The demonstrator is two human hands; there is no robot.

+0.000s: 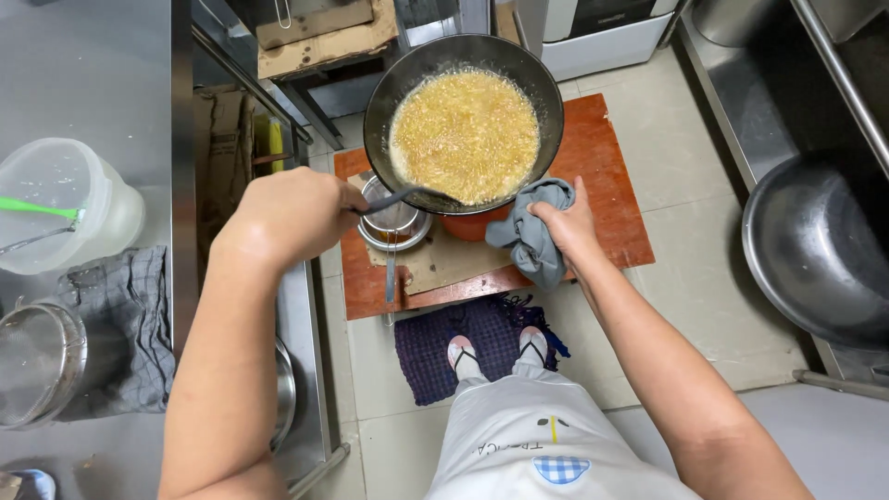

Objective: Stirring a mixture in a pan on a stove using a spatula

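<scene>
At frame centre, a ladle [400,197] handle is clenched in the left hand [289,215], its bowl dipping into the wok [463,120]. The rim is grasped through a cloth [530,231] by the right hand [567,225], probably against heat.

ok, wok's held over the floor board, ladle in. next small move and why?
Probably steady the wok first: the right hand grips its rim only through a grey cloth, and it is full of bubbling golden oil. Then let the left hand skim slowly with the ladle.
</scene>
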